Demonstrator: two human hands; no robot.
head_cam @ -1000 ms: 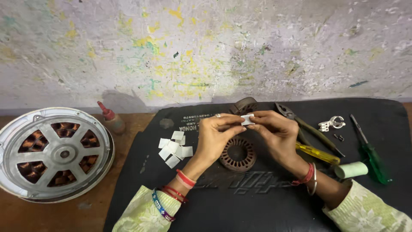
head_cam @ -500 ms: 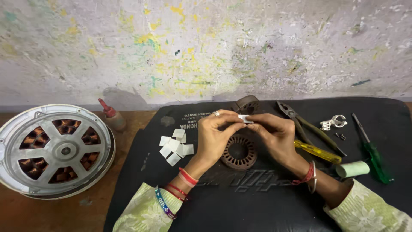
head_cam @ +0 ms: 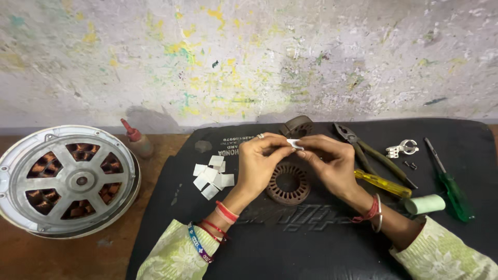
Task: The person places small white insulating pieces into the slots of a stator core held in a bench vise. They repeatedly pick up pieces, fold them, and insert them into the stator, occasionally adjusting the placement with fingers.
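Both of my hands meet above a rusty slotted stator ring [head_cam: 288, 184] that lies on a black rubber mat [head_cam: 311, 243]. My left hand [head_cam: 259, 166] and my right hand [head_cam: 332, 163] pinch one small white paper slip [head_cam: 294, 143] between their fingertips, a little above the ring. A loose pile of similar white paper slips [head_cam: 211, 176] lies on the mat just left of my left hand.
A large round motor housing with copper windings [head_cam: 65, 179] sits on the wooden table at left, a small red-capped bottle [head_cam: 137, 141] beside it. Right of my hands lie pliers [head_cam: 371, 153], a yellow-handled screwdriver [head_cam: 383, 184], a green-handled screwdriver [head_cam: 450, 184], a pale green roll [head_cam: 425, 204] and a metal clamp [head_cam: 402, 149].
My hands have stayed together over the ring, shifting the white slip only slightly between the fingertips. Nothing else has moved.
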